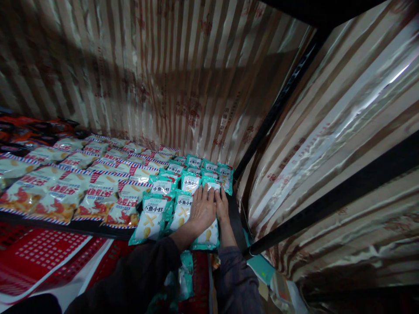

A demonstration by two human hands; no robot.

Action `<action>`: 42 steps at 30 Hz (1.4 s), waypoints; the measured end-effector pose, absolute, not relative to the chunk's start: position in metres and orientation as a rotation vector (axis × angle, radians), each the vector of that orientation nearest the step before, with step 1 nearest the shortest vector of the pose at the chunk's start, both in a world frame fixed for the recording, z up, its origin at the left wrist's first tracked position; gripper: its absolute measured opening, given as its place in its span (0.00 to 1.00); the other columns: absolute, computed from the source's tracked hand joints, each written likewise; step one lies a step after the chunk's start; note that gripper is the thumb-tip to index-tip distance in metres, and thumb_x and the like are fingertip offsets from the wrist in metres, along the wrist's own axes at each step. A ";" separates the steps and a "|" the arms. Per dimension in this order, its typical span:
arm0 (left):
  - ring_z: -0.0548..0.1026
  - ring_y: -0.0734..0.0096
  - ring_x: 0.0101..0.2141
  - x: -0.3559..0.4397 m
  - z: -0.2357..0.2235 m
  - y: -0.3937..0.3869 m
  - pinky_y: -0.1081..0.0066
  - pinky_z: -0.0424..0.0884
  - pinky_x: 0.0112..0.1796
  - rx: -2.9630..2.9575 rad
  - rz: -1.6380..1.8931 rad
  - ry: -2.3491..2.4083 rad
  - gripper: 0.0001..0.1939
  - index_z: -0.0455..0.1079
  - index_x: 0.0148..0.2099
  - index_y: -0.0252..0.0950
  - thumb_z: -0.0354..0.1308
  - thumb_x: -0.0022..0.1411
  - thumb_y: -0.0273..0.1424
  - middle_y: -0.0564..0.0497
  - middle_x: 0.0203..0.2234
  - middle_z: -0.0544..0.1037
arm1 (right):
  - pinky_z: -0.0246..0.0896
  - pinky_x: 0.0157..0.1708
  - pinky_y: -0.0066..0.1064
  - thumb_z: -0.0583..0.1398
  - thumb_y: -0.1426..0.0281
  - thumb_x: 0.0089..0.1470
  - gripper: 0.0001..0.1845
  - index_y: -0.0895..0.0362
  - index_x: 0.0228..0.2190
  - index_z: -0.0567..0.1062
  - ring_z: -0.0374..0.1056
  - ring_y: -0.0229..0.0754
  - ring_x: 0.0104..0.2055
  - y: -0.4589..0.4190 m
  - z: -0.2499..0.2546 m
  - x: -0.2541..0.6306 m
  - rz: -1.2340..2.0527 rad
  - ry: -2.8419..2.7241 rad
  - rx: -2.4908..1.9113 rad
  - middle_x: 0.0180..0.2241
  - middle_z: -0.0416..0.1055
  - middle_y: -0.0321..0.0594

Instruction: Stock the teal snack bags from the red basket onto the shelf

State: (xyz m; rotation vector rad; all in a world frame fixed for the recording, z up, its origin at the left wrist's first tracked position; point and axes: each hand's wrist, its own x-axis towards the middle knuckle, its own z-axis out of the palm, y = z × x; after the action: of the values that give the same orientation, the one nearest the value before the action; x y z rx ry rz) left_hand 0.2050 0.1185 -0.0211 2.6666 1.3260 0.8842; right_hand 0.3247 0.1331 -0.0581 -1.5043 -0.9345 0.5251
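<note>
Both hands rest on teal-and-white snack bags at the right end of a dark shelf. My left hand [202, 210] lies flat with its fingers stretched toward the back, over the top of a front snack bag [207, 237]. Close beside it, my right hand [222, 209] is also stretched out, along the right side of the same bag. The hands cover much of that bag. To the left stand another teal bag [180, 213] and a slightly tilted one [152, 220]. Behind the fingers, several more teal bags [194, 161] sit in rows.
Left of the teal bags are rows of white snack bags [96, 198] with striped edges, then orange-and-black packs [32, 131]. Red baskets [42, 257] stand below the shelf's front. A black post [278, 104] rises at the right corner, before striped plastic sheeting [183, 78].
</note>
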 end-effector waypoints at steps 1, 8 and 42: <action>0.56 0.50 0.64 0.205 -0.021 0.118 0.51 0.54 0.61 2.668 0.893 1.325 0.26 0.59 0.63 0.24 0.46 0.66 0.30 0.31 0.63 0.59 | 0.50 0.63 0.41 0.53 0.44 0.52 0.43 0.58 0.60 0.63 0.55 0.48 0.65 0.133 -0.058 0.326 0.512 -0.944 -1.505 0.62 0.61 0.46; 0.54 0.48 0.65 0.204 -0.024 0.115 0.49 0.57 0.60 2.657 0.998 1.330 0.25 0.60 0.62 0.27 0.47 0.67 0.33 0.33 0.64 0.59 | 0.47 0.64 0.40 0.50 0.46 0.56 0.38 0.56 0.60 0.63 0.54 0.44 0.66 0.126 -0.056 0.332 0.429 -1.003 -1.468 0.63 0.59 0.44; 0.43 0.49 0.67 0.142 -0.071 0.046 0.48 0.47 0.63 2.809 1.111 1.207 0.28 0.58 0.66 0.30 0.47 0.67 0.35 0.45 0.64 0.61 | 0.54 0.60 0.45 0.51 0.48 0.56 0.40 0.58 0.62 0.60 0.61 0.51 0.62 0.043 -0.066 0.289 0.386 -1.042 -1.710 0.61 0.62 0.51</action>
State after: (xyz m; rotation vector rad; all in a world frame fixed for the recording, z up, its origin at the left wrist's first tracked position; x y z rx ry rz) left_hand 0.1417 0.0461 -0.0715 2.8086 1.2071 1.1110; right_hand 0.2886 0.0434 -0.0662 -1.7105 -1.0424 0.3861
